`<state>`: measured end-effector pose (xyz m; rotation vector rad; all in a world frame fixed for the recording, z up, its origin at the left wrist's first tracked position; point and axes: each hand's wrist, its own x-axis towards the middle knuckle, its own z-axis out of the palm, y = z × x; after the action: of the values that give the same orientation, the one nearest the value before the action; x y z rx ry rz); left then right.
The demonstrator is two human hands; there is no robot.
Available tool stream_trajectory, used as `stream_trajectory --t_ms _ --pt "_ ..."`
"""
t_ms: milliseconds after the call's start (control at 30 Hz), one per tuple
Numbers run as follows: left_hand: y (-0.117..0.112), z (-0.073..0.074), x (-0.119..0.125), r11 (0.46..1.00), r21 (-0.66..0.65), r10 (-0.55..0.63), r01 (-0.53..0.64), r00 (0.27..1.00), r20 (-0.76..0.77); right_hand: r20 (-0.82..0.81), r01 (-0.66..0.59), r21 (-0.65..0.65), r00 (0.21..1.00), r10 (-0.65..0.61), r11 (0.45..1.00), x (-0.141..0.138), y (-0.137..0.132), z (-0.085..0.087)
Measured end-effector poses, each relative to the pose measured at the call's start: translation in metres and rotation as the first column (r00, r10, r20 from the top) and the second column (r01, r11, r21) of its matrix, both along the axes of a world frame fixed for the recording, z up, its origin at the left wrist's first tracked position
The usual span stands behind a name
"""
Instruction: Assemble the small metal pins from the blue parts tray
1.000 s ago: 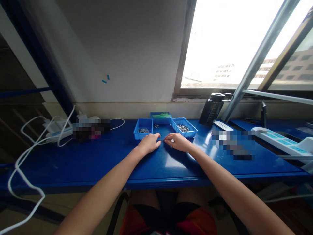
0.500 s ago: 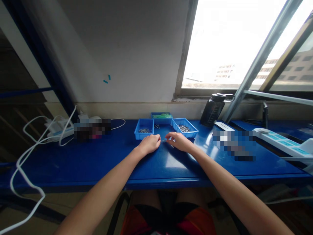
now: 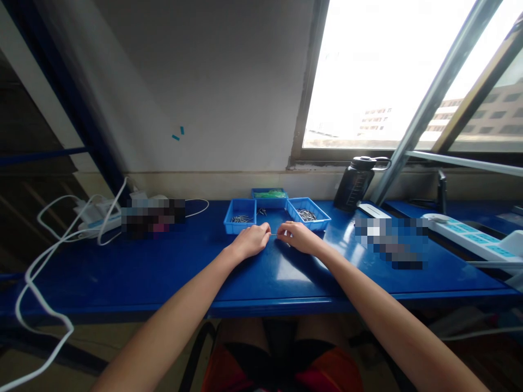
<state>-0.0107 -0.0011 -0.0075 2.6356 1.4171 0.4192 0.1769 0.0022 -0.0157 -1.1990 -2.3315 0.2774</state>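
My left hand [image 3: 255, 240] is closed just above the blue table, its thumb and fingertips pinching one end of a thin, pale, rod-like piece [image 3: 273, 234]. Opposite it, my right hand [image 3: 298, 237] has its fingers curled and pinched at the other end of that piece. Its exact kind is too small to make out. Beyond my left hand stands a blue bin [image 3: 226, 222] with thin silvery metal parts. Behind my right hand is another blue bin [image 3: 327, 221] holding small metal parts. A few dark metal pieces [image 3: 262, 211] lie between the bins.
A third blue bin [image 3: 269, 203] with green bags or strips stands at the back. To the right are a black bottle [image 3: 353, 185] and a white power strip [image 3: 469, 237]. White cables [image 3: 44, 294] hang at the left. Blurred patches cover items on both sides.
The gap between my fingertips has become a little wider, and the thin piece now shows as a straight line between them. Both hands stay in nearly the same place.
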Motion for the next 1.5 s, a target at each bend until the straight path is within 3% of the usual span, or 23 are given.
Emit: stream_trajectory --t_ms 400,633,900,1233,1500 --pt "-0.0014 0.0025 -0.0007 1.000 -0.012 -0.020 0.020 1.000 0.017 0.040 0.043 0.093 0.998 -0.047 0.995 -0.0015 -0.0027 0.0025" --pt "-0.0033 0.0052 -0.0005 1.000 -0.011 -0.008 0.008 1.000 -0.003 0.097 0.113 0.024 0.989 -0.115 0.993 -0.0041 -0.0085 0.0079" --pt "-0.0035 0.0060 -0.0005 1.000 -0.024 0.002 -0.002 1.000 -0.014 0.079 0.111 0.007 0.991 -0.111 0.994 -0.0024 -0.0065 0.0066" --pt "-0.0043 0.0063 -0.0009 1.000 -0.002 -0.027 0.027 0.994 0.103 -0.008 0.009 -0.013 1.000 -0.009 1.000 0.0014 -0.0033 0.0035" --pt "-0.0025 0.0091 0.0021 0.987 0.106 -0.147 0.120 0.940 0.309 -0.089 -0.078 -0.040 0.993 0.075 0.996 -0.0018 -0.0048 0.0048"
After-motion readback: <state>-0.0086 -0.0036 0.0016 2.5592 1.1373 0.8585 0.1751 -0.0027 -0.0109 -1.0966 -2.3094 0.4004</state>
